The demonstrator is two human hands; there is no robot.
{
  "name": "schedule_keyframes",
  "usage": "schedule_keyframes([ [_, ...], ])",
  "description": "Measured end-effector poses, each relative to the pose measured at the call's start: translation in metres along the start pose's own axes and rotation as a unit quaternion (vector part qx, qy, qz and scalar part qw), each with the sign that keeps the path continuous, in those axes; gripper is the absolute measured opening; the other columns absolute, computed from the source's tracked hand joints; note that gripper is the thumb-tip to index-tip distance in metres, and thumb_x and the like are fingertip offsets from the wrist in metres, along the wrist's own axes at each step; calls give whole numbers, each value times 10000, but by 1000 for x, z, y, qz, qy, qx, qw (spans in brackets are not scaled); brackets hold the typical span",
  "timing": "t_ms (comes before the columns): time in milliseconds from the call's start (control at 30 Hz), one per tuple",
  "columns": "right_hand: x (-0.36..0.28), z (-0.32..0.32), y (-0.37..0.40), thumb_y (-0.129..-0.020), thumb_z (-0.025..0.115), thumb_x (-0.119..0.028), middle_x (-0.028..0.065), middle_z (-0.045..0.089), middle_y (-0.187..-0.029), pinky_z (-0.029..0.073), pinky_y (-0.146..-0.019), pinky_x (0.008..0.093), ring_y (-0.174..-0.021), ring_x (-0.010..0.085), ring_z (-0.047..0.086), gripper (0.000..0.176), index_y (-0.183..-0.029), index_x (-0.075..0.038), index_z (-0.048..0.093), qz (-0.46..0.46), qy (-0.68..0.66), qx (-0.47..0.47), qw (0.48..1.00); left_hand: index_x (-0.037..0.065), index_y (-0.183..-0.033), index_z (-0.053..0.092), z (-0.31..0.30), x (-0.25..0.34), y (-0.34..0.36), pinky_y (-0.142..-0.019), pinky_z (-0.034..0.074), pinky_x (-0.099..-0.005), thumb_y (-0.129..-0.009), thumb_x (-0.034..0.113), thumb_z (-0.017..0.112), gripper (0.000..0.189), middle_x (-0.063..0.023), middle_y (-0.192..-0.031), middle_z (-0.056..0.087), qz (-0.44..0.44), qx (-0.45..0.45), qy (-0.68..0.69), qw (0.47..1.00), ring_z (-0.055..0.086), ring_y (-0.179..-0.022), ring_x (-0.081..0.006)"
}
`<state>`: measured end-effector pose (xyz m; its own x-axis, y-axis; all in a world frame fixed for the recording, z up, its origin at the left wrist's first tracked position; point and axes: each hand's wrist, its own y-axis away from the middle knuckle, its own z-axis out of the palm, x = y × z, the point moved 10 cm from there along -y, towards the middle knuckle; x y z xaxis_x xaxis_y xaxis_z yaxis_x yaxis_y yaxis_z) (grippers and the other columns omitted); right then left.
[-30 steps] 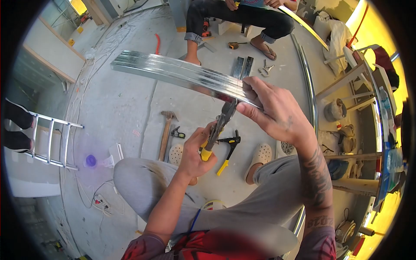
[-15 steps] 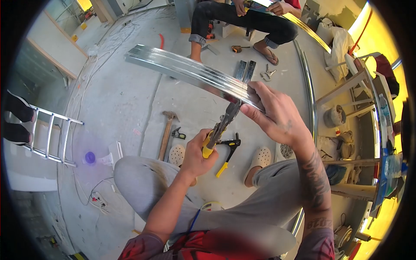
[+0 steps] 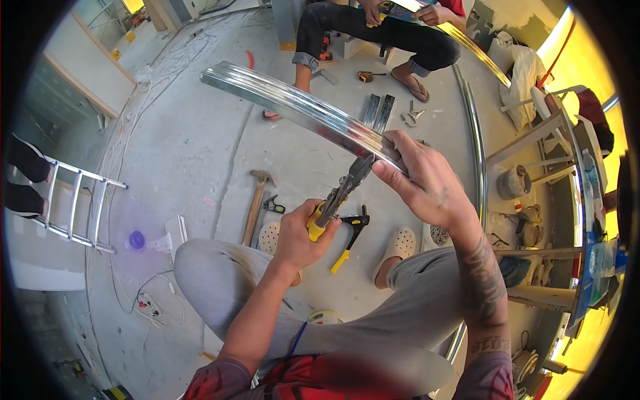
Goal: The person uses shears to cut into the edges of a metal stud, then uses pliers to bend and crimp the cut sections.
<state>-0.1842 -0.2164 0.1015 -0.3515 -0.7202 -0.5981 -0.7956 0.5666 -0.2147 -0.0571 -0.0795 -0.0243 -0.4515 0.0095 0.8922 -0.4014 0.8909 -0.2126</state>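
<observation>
My left hand (image 3: 301, 237) is wrapped round the yellow handles of tin snips (image 3: 341, 193). Their dark jaws meet the near edge of a shiny metal channel (image 3: 293, 100), close to its right end. That end is gripped by my right hand (image 3: 430, 183), thumb underneath at the edge and fingers over the top. From there the ribbed channel slants up and away to the left, above the floor. Below the snips, a black riveter with a yellow handle (image 3: 351, 240) lies between my feet. A claw hammer (image 3: 256, 207) and a small black clamp (image 3: 273, 205) lie left of it.
Across from me a seated person (image 3: 380, 33) holds a long metal strip. Two short dark metal pieces (image 3: 378, 112), locking pliers (image 3: 413, 117) and a tape measure (image 3: 369, 77) lie on the floor. A ladder (image 3: 79, 200) is at left, a cluttered wooden bench (image 3: 577, 220) at right.
The channel's far end has swung slightly up and to the right. Both hands keep their hold, with the snips still at the same edge.
</observation>
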Motion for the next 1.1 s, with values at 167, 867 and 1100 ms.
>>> schedule_keyframes([
  [167,1,3,1,-999,572,-455,247,620,-817,464,-703,487,-796,454,612,487,-1074,24,534,16,-14,-17,1000,23,-1003,653,-3,1,0,-616,491,-324,-846,168,756,237,-73,-709,643,14,13,-19,1000,623,-622,-174],
  [867,-5,16,8,-957,671,-327,187,594,-1050,428,-928,470,-952,381,598,502,-1285,4,485,-64,-146,-115,980,65,-1346,515,-122,44,-49,-1065,432,-425,-843,365,800,651,-76,-1264,585,161,80,595,783,550,-1189,-224],
  [1100,-11,25,18,-939,677,-388,154,614,-1090,379,-1023,547,-1044,345,612,551,-1316,-29,497,-56,15,-135,989,47,-1351,537,-147,42,-41,-1112,427,-448,-909,295,737,544,-97,-1291,614,131,213,471,846,575,-1219,-263],
])
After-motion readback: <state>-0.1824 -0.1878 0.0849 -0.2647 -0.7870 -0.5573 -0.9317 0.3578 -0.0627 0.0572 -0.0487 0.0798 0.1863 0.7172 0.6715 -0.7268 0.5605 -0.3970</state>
